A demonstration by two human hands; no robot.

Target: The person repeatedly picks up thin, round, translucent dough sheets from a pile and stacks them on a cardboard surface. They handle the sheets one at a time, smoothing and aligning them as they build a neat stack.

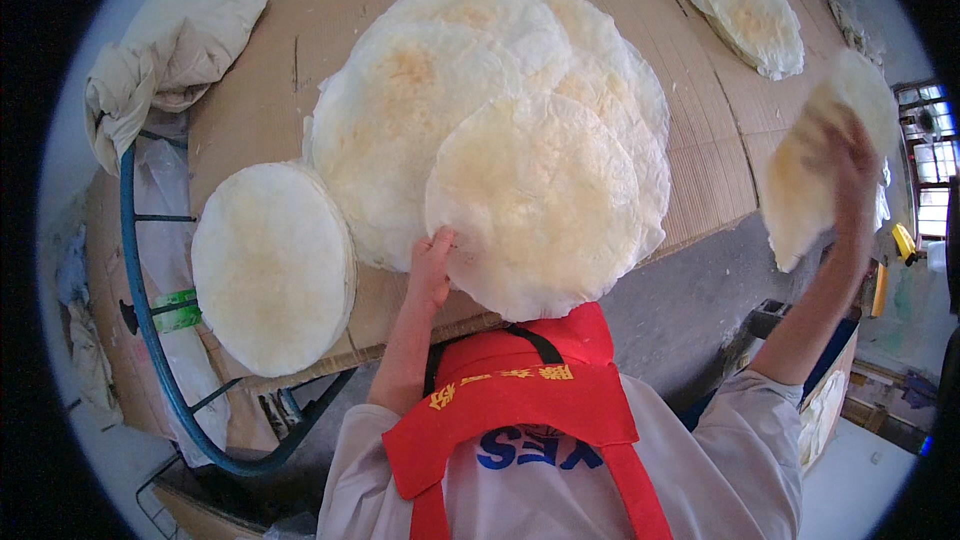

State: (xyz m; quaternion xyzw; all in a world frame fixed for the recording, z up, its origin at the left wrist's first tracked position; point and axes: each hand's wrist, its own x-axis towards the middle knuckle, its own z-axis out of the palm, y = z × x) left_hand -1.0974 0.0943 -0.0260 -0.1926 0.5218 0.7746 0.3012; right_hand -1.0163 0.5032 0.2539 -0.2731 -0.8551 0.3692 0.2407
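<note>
My left hand pinches the near left edge of a round thin flatbread, thumb on top. That flatbread lies over a wide spread of larger overlapping flatbreads with light brown patches. Out to the right, my right hand is raised and blurred, with a thin flatbread at its fingers; the blur hides the exact grip. A neat stack of round, pale flatbreads rests at the left, beside the spread.
Cardboard covers the table. More flatbreads lie at its far right corner. A beige cloth bundle sits at the far left, above a curved blue metal frame with green tape. Grey floor shows at the near right.
</note>
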